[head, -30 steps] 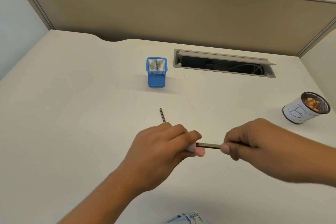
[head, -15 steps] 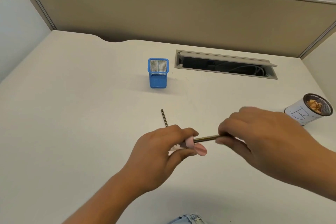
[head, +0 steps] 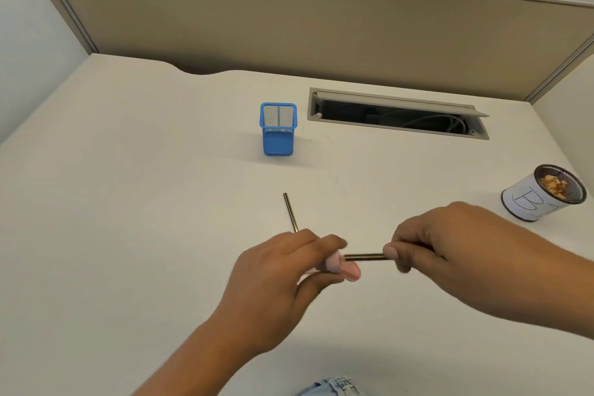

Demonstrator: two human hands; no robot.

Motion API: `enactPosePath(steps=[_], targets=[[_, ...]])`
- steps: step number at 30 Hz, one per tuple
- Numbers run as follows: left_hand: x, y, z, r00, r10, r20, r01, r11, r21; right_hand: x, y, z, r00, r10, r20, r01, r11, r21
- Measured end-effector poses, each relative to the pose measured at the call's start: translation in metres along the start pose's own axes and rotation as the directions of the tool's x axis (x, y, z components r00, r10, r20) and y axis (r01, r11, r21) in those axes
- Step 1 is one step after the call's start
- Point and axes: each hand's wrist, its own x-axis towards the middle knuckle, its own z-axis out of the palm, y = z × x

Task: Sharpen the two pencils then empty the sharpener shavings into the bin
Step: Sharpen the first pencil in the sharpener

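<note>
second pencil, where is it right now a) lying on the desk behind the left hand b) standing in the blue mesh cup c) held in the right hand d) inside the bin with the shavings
a: the second pencil lies flat on the desk, its near end hidden behind the left hand, while the right hand holds the other pencil.

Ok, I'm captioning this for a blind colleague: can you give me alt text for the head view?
Over a pale desk, the left hand holds a pink sharpener while the right hand feeds a pencil into it. A second pencil lies just beyond; a blue mesh holder stands farther back and a bin with shavings at right.
</note>
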Motion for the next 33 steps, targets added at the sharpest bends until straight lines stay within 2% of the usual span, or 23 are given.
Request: enactPosePath(steps=[2, 6, 15, 19, 23, 27, 30, 33], targets=[[-0.002, -0.007, -0.005, 0.996, -0.085, -0.016, 0.084, 0.996, -0.039, -0.004, 0.001, -0.005, 0.993, -0.045, -0.109, 0.038, 0.997, -0.073], [-0.002, -0.011, -0.010, 0.989, -0.149, -0.018, 0.146, 0.983, -0.109, -0.008, 0.001, -0.010, 0.987, -0.058, -0.147, 0.065, 0.997, 0.044], [0.008, 0.004, -0.012, 0.994, -0.108, 0.026, 0.111, 0.981, -0.156, -0.013, -0.012, -0.009, 0.984, -0.063, -0.164, 0.062, 0.998, -0.011], [0.011, 0.010, -0.011, 0.996, -0.064, 0.057, 0.069, 0.994, -0.084, -0.015, -0.016, -0.005, 0.971, -0.136, -0.195, 0.104, 0.981, -0.167], [0.013, 0.013, -0.011, 0.996, -0.074, 0.040, 0.078, 0.992, -0.103, -0.017, -0.014, 0.000, 0.913, -0.308, -0.267, 0.228, 0.929, -0.293], [0.011, 0.009, -0.010, 0.995, -0.099, -0.014, 0.096, 0.986, -0.133, -0.017, -0.004, 0.004, 0.881, -0.380, -0.281, 0.306, 0.912, -0.274], [0.006, 0.004, -0.009, 0.987, -0.152, -0.060, 0.137, 0.969, -0.204, -0.014, 0.005, -0.005, 0.820, -0.435, -0.373, 0.301, 0.881, -0.366], [0.004, 0.005, -0.005, 0.987, -0.152, -0.046, 0.140, 0.970, -0.196, -0.012, 0.012, -0.007, 0.800, -0.487, -0.351, 0.336, 0.848, -0.410]])
